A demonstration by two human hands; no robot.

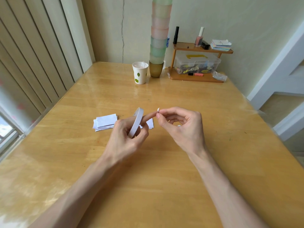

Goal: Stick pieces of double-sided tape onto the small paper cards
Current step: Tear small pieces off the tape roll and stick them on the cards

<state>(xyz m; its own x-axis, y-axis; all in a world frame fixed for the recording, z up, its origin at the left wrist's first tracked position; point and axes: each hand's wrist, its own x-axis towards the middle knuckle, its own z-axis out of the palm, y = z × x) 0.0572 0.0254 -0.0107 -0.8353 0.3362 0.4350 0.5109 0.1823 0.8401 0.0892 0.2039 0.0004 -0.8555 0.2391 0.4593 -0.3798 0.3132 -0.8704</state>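
My left hand (pixel 126 137) grips a white roll of double-sided tape (pixel 136 122) held edge-on above the table, with its index finger stretched through the roll to the right. My right hand (pixel 179 125) pinches a small white piece of tape (pixel 158 110) between thumb and forefinger, right at the tip of the left index finger. A stack of small white paper cards (pixel 105 122) lies on the table to the left of the roll. Another card (pixel 150 123) shows partly behind my left fingers.
The wooden table (pixel 148 186) carries a paper cup (pixel 140 72) and a tall stack of coloured cups (pixel 158 38) at the back. A small wooden shelf (pixel 197 63) with a clear box, bottles and note paper stands back right. Blinds and a window lie left.
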